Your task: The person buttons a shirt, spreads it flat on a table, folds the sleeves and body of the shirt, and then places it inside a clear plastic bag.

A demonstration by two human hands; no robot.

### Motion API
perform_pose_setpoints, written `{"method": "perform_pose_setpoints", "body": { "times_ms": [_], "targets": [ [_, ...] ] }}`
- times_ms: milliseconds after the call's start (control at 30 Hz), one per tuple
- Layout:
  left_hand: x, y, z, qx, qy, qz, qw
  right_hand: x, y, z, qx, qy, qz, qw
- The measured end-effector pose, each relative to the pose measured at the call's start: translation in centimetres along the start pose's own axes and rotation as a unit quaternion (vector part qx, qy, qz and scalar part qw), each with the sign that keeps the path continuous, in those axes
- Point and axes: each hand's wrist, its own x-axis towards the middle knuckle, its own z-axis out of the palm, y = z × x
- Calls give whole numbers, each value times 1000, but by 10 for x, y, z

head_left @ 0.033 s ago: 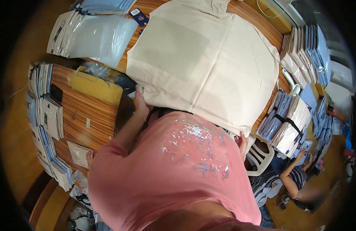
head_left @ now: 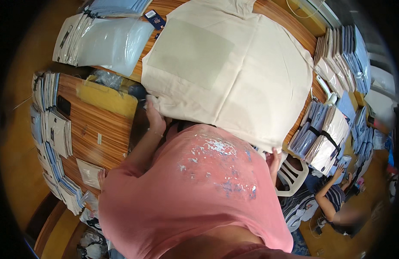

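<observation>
A cream garment (head_left: 260,82) lies spread across the wooden table in front of me, a crease running down its middle. A grey-green rectangular sheet (head_left: 191,52) shows on its left half; whether it lies on or under the cloth I cannot tell. At the near left corner, my left hand (head_left: 155,118) is closed on the bunched edge of the cloth. My right hand (head_left: 273,159) pinches the near right corner between thumb and fingers. My pink top (head_left: 195,190), flecked with white and blue, hides part of the near edge.
Bagged, folded garments (head_left: 72,39) stand at the far left, beside a dark blue booklet (head_left: 154,19). More stacks (head_left: 324,134) line the right, near a white-handled tool (head_left: 324,88). A phone (head_left: 63,105) lies on the left table. Another person's hand (head_left: 337,172) is at lower right; a white chair (head_left: 294,175) stands nearby.
My left hand has shifted slightly left with the garment's corner, and the cloth there is drawn a little outward. My right hand has moved slightly to the right, still on its corner.
</observation>
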Motion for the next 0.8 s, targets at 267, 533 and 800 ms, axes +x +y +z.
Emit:
{"method": "perform_pose_setpoints", "body": {
  "times_ms": [267,533,800],
  "targets": [
    [-29,43,133,119,-324,168,923,67,-99,69,35,11,-184,982],
    [40,-3,235,536,-491,604,325,96,-137,98,-101,-24,-172,980],
    [61,-16,251,544,-533,527,377,178,-122,76,-394,133,-284,864]
  ]
}}
